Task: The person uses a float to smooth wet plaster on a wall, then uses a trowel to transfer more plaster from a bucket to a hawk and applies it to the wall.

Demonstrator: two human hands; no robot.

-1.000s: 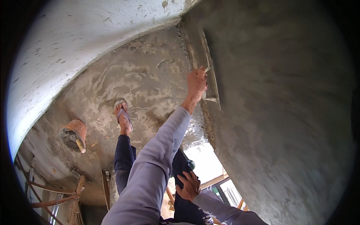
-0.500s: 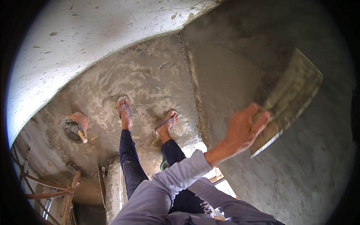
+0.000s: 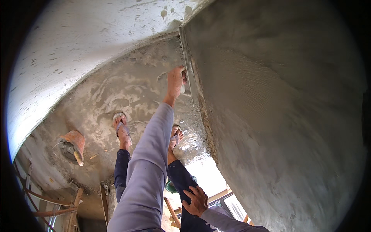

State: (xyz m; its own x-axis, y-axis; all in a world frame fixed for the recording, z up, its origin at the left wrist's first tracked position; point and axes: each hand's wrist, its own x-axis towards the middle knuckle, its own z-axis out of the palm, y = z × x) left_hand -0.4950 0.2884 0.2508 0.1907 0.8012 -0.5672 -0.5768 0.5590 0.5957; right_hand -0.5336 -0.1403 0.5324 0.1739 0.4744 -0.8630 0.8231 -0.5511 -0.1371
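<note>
Left hand grips a flat trowel in the corner of floor and wall, while a bucket of grey mix stands off to the left

Nearest, the right hand [image 3: 196, 201] lies on the dark trouser leg [image 3: 181, 176] at about the knee, fingers spread, clasping nothing. The lilac-grey sleeve [image 3: 148, 162] of the other arm runs up the middle in soft folds. At its end the left hand [image 3: 177, 83] is closed round the pale handle of the trowel [image 3: 189, 77] — a long, thin blade seen almost edge-on, standing along the rough seam where the floor meets the wall. Whether the blade touches the wall is hard to tell.

Behind the knee sits a green rounded thing [image 3: 170, 187], mostly hidden. Both feet, in mud-smeared thong sandals, stand on the floor [image 3: 147, 96], which is wet and swirled with pale, grey-brown smears. Left of them is the orange bucket [image 3: 76, 140], its outside crusted: inside is grey, mortar-like matter, and a tool with a rounded yellowish handle [image 3: 78, 157] leans at the rim. The wall [image 3: 270, 116] is dark grey and mostly smooth, with a finely ridged patch in its upper part. Farther off, a white surface [image 3: 96, 38] bends across the upper left — spattered with grey flecks
</note>
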